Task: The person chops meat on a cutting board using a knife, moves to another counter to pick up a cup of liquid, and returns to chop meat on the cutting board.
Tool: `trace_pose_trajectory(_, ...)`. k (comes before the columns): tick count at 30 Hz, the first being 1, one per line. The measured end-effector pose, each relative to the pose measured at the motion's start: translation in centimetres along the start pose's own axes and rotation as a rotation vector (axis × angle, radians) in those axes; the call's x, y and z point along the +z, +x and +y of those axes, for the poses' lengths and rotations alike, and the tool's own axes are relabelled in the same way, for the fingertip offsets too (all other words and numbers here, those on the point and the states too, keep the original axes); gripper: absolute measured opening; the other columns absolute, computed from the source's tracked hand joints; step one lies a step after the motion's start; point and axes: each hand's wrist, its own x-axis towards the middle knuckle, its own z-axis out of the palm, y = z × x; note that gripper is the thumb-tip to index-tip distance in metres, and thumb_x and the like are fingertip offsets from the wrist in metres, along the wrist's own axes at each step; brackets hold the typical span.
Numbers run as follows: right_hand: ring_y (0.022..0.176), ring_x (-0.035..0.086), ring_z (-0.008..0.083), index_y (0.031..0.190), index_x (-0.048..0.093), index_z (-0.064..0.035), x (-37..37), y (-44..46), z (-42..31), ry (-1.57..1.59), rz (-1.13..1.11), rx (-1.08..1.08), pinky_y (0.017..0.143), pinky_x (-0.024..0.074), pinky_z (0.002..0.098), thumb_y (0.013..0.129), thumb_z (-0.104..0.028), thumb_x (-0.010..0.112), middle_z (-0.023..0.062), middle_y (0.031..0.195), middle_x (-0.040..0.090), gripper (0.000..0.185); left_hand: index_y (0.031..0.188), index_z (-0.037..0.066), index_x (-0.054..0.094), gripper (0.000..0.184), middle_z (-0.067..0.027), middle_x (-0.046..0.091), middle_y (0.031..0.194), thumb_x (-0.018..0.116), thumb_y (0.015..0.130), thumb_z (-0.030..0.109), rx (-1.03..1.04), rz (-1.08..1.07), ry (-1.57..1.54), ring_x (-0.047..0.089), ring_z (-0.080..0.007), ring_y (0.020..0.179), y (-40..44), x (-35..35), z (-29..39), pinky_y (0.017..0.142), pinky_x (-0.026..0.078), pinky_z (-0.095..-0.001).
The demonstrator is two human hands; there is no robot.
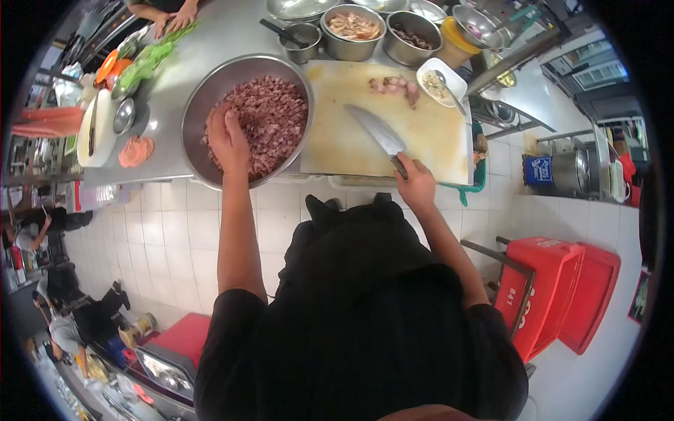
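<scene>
A large steel bowl [193,116] holds a heap of diced reddish meat [275,116]. Inside it, at the left side of the heap, is my left hand [229,139], fingers stretched out and touching the meat, gripping nothing that shows. My right hand [415,181] is wrapped round the handle of a kitchen knife [375,128]. The blade lies over the cutting board [337,144], pointing up and left. A few strips of meat [397,90] sit near the board's far edge. Beside them, a white dish [449,83] carries pale chopped food and a spoon.
Steel pots [353,45] with food and a small pot with a dark handle [300,43] line the table's far side. At far left, another person's hands [175,17] are by green leaves [151,67]. A red bin [533,288] stands on the floor at right.
</scene>
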Motion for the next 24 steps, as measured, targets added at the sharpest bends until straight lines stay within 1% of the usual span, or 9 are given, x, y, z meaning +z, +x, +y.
trace_pose_trajectory(3,0.085,0.068,0.0393,0.125,0.071,-0.0157,0.1,0.0,0.6,-0.042,0.025,-0.066,0.077,0.0554,0.0476,0.083,-0.014,0.079,0.0135,0.091,0.068,0.042,0.122,-0.002,0.069,0.031,-0.0240,0.066,0.125,0.054,0.107,0.020,-0.051,-0.027,-0.009,0.062,-0.0416,0.119,-0.3,0.3,1.2,0.105,0.047,-0.0477)
trace_pose_trajectory(6,0.076,0.069,0.0309,0.129,0.070,-0.0109,-1.1,1.0,1.5,0.061,0.089,-0.071,0.072,0.0559,0.0434,0.088,-0.016,0.079,0.0118,0.090,0.069,0.042,0.124,-0.003,0.069,0.032,-0.0240,0.066,0.126,0.054,0.107,0.021,-0.034,-0.026,-0.026,0.061,-0.0416,0.120,-0.3,0.9,1.7,0.106,0.046,-0.0480)
trace_pose_trajectory(9,0.068,0.067,0.0197,0.137,0.065,-0.0044,-2.9,2.8,4.9,0.480,0.164,0.300,0.064,0.0543,0.0368,0.095,-0.019,0.077,0.0104,0.089,0.070,0.047,0.125,-0.002,0.069,0.033,-0.0240,0.067,0.127,0.054,0.107,0.020,0.013,-0.007,-0.012,0.061,-0.0419,0.121,-0.8,1.2,2.2,0.109,0.046,-0.0479)
trace_pose_trajectory(12,0.067,0.065,0.0137,0.150,0.050,0.0008,-3.7,6.4,10.6,0.669,0.336,0.667,0.059,0.0531,0.0318,0.099,-0.023,0.074,0.0103,0.090,0.070,0.061,0.126,-0.003,0.069,0.032,-0.0237,0.068,0.128,0.053,0.106,0.018,0.096,0.013,0.031,0.061,-0.0423,0.122,-1.3,1.2,3.8,0.111,0.044,-0.0479)
trace_pose_trajectory(15,0.075,0.069,0.0180,0.164,0.025,-0.0039,-3.8,9.8,14.3,0.832,0.304,0.936,0.063,0.0574,0.0324,0.101,-0.028,0.072,0.0133,0.100,0.071,0.082,0.125,-0.005,0.068,0.033,-0.0235,0.068,0.127,0.053,0.107,0.018,0.111,0.007,0.032,0.062,-0.0424,0.120,-2.0,1.3,4.7,0.110,0.045,-0.0481)
trace_pose_trajectory(16,0.075,0.068,0.0184,0.166,0.019,-0.0040,-3.5,10.8,15.5,0.860,0.269,0.938,0.064,0.0579,0.0329,0.100,-0.030,0.073,0.0124,0.100,0.070,0.089,0.125,-0.005,0.068,0.033,-0.0234,0.068,0.127,0.052,0.107,0.018,0.095,-0.002,0.063,0.062,-0.0421,0.119,-2.3,1.4,4.4,0.108,0.047,-0.0483)
trace_pose_trajectory(19,0.074,0.068,0.0185,0.164,0.024,-0.0033,-1.7,13.5,18.3,1.075,0.232,0.983,0.063,0.0577,0.0333,0.100,-0.028,0.073,0.0112,0.100,0.068,0.084,0.125,-0.006,0.067,0.033,-0.0233,0.067,0.126,0.052,0.108,0.018,0.091,0.024,0.149,0.062,-0.0414,0.118,-3.4,1.4,4.7,0.105,0.048,-0.0480)
trace_pose_trajectory(20,0.068,0.065,0.0164,0.155,0.041,-0.0006,-1.3,14.4,19.4,1.161,0.216,0.958,0.059,0.0532,0.0321,0.100,-0.025,0.073,0.0081,0.088,0.065,0.068,0.125,-0.006,0.067,0.034,-0.0230,0.067,0.126,0.052,0.108,0.019,0.064,0.016,0.158,0.063,-0.0406,0.118,-3.7,1.3,5.1,0.104,0.048,-0.0469)
trace_pose_trajectory(24,0.059,0.057,0.0130,0.128,0.064,0.0014,1.1,17.7,23.3,1.235,0.436,0.882,0.054,0.0451,0.0300,0.101,-0.022,0.072,0.0038,0.075,0.059,0.037,0.124,-0.006,0.067,0.033,-0.0222,0.067,0.125,0.052,0.108,0.019,0.021,0.007,0.195,0.063,-0.0398,0.117,-4.9,1.3,6.3,0.104,0.048,-0.0459)
